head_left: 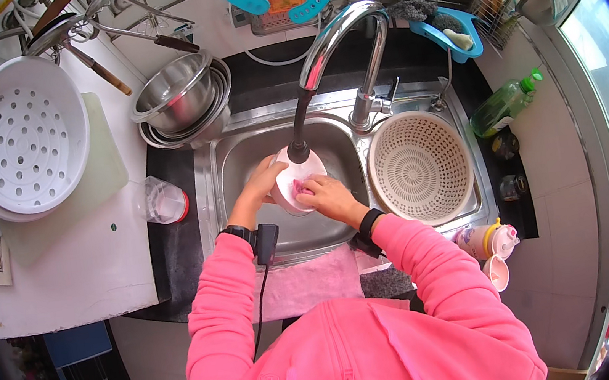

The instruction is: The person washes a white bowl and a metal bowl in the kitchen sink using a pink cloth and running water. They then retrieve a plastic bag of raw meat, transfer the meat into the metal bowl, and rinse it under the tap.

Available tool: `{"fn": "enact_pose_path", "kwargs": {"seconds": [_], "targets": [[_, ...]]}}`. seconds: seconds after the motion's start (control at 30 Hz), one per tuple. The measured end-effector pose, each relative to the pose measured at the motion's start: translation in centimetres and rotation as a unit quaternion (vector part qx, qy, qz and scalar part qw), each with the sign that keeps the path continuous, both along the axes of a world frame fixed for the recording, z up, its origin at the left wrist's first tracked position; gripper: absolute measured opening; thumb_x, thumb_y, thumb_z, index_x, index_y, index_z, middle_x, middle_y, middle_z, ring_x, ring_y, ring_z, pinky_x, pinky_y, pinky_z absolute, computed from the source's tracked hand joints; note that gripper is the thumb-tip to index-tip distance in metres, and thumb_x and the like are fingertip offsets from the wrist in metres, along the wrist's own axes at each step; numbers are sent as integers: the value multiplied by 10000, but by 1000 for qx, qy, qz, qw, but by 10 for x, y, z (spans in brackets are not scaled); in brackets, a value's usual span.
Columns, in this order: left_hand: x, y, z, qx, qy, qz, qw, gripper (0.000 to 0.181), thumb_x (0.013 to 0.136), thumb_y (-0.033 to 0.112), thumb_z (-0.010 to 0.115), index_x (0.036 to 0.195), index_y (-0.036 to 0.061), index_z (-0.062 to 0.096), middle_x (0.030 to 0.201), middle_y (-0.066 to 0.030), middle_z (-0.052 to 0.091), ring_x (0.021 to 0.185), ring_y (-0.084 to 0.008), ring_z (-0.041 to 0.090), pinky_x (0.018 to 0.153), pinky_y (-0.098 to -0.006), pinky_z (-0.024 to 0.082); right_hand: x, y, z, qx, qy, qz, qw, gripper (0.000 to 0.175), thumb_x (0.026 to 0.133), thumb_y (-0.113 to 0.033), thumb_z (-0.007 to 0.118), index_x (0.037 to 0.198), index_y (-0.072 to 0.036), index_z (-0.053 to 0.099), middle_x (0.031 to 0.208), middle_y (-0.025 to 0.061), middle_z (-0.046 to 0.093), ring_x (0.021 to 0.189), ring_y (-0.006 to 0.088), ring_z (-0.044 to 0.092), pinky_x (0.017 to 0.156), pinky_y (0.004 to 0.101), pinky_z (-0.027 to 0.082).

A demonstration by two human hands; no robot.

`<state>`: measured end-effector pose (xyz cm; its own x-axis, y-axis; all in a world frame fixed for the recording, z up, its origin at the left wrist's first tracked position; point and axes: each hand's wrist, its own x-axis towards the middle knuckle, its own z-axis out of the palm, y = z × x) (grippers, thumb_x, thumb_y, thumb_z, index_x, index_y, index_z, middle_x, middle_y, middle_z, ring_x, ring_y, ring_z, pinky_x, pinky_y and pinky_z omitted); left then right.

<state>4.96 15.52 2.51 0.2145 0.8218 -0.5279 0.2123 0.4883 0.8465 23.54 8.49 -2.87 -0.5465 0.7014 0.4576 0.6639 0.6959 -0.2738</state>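
Note:
Over the stainless steel sink (316, 233), my left hand (261, 183) grips the left side of a white bowl (291, 181), its thumb near the rim. The bowl is tilted with its inside turned towards me. My right hand (331, 197) presses a small pink cloth (300, 186) against the inside of the bowl. Just above the bowl's far part hangs the dark spout end (298, 151) of a chrome faucet (321, 52). Whether water is running cannot be made out.
To the right of the basin stands a beige plastic colander (420, 169). Nested steel bowls (177, 100) sit at the back left, near a clear jar (163, 200) with a red lid. A green bottle (504, 105) and a drinking bottle (484, 241) line the right side. A pink towel (308, 284) covers the front edge.

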Motion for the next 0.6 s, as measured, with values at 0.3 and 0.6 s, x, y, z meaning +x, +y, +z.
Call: {"fn": "enact_pose_path", "kwargs": {"seconds": [0.3, 0.6], "targets": [[23, -23, -44, 133, -16, 138, 981, 577, 814, 294, 577, 1309, 60, 394, 1145, -101, 535, 1097, -217, 510, 913, -309, 408, -35, -1, 10, -280, 201, -34, 938, 378, 721, -44, 635, 1082, -27, 523, 1112, 150, 549, 999, 361, 540, 804, 396, 469], [13, -22, -11, 7, -42, 80, 996, 846, 782, 272, 636, 1451, 178, 126, 1307, -185, 414, 1034, -312, 565, 684, -473, 546, 9, 8, -10, -90, 57, 25, 994, 283, 695, -29, 630, 965, -101, 590, 920, 97, 559, 877, 304, 563, 736, 396, 484]]}}
